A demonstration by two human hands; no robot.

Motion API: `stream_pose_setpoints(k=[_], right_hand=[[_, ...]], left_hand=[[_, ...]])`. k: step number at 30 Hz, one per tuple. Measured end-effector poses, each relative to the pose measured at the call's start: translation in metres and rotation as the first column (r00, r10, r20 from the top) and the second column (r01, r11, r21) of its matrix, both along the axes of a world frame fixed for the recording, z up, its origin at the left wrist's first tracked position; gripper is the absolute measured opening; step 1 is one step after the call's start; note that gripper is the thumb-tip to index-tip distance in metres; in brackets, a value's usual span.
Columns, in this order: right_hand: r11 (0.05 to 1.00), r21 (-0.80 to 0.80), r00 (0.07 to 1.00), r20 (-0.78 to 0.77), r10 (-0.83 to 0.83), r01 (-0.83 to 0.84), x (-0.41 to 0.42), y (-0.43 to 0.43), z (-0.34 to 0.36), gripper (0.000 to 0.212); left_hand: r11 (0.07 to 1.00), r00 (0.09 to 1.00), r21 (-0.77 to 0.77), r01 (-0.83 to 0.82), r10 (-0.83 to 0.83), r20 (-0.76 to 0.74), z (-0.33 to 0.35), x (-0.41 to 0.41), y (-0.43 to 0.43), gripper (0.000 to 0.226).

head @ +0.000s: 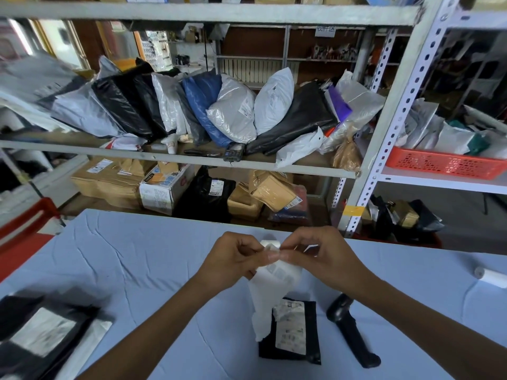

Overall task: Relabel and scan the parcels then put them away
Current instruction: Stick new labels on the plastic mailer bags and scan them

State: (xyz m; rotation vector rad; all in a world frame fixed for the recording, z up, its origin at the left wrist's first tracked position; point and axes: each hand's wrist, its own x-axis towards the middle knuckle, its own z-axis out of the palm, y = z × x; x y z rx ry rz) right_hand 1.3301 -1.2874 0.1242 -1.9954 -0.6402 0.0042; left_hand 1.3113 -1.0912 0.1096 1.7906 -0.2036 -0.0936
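Left hand (233,259) and right hand (326,256) pinching label strip (274,281) at frame centre — black parcel (295,331) directly below on bench (137,270), long axis vertical in frame — nearer the right.

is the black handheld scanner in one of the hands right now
No, the black handheld scanner lies on the blue tablecloth while both hands pinch a white label strip.

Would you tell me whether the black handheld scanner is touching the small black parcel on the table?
Apart. The head view shows a strip of blue tablecloth between the scanner and the black parcel.
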Motion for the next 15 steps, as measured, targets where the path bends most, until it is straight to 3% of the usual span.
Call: stream_pose_setpoints(k=[9, 15], right_hand=[[0.998, -0.059, 0.999, 0.049, 0.001, 0.002, -0.004, 0.003, 0.001, 0.007], [0.997, -0.013, 0.997, -0.015, -0.073, 0.072, -0.001, 0.004, -0.004, 0.011]], left_hand=[[0.998, 0.998, -0.058, -0.010, 0.006, -0.070, 0.002, -0.009, -0.004, 0.028], [0.999, 0.998, -0.029, 0.024, -0.026, -0.065, 0.003, -0.011, 0.000, 0.004]])
